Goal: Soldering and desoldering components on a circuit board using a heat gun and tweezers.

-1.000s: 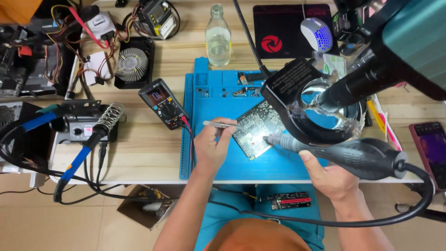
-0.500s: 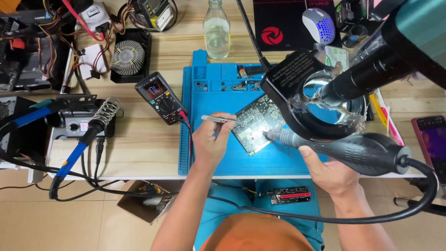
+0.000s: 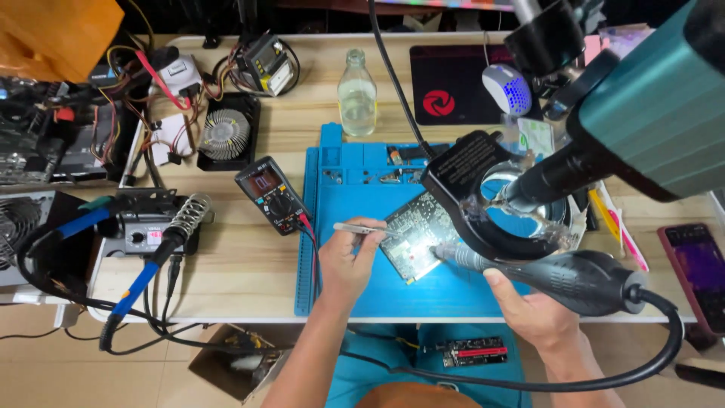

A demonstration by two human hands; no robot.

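Observation:
A green circuit board (image 3: 414,233) lies tilted on a blue work mat (image 3: 343,189) under a black ring magnifier lamp (image 3: 483,200). My left hand (image 3: 343,264) grips metal tweezers (image 3: 361,228) whose tips reach the board's left edge. In my right hand (image 3: 532,310) is a black hot-air gun handle (image 3: 563,279), its metal nozzle pointing left at the board's lower right part. A thick black hose runs from the handle down past the table's edge.
A black multimeter (image 3: 270,193) lies left of the mat with red leads. A soldering station (image 3: 147,230) with a blue iron sits at the left. At the back stand a clear bottle (image 3: 356,98), a heatsink fan (image 3: 225,132) and a mouse (image 3: 507,89). A phone (image 3: 698,272) lies far right.
The view has shifted slightly. Both hands keep their places at the board, tweezers and nozzle still on it.

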